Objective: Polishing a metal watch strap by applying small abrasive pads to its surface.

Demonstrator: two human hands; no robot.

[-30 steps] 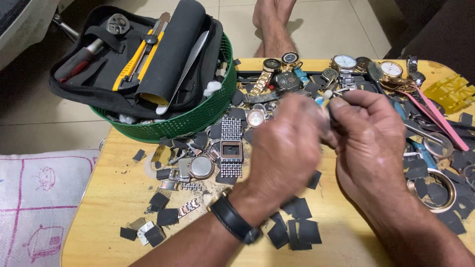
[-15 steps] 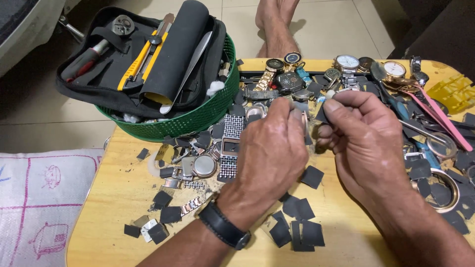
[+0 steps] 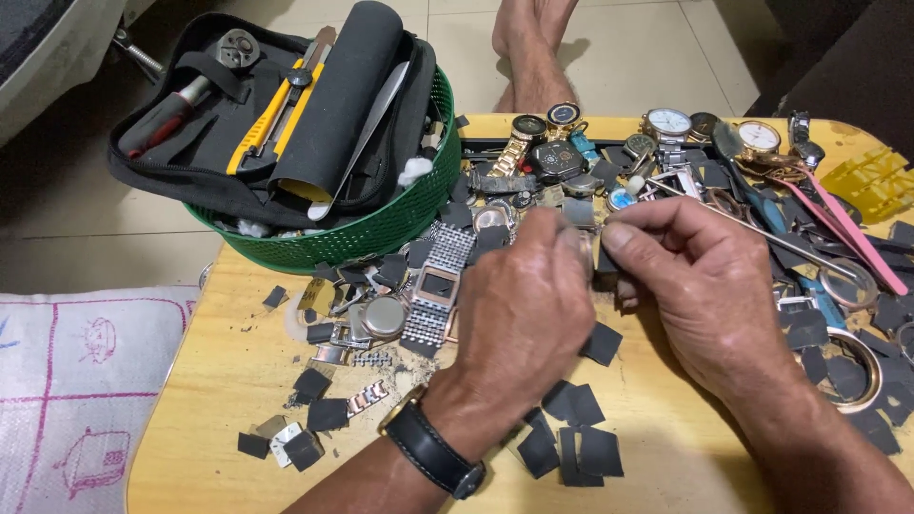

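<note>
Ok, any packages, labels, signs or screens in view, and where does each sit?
No signs or lit screens.
Tool pouch: black, open, in the green basket, far left.
Printed sack: white with pink lines and drawings, left of the table.
Watch dials: round, white and dark, far edge, beyond the left hand and right hand.

Green perforated basket (image 3: 381,233), yellow-handled knife (image 3: 271,119), pale wooden table (image 3: 219,381), black squares (image 3: 581,447), pink tweezers (image 3: 847,238)
</note>
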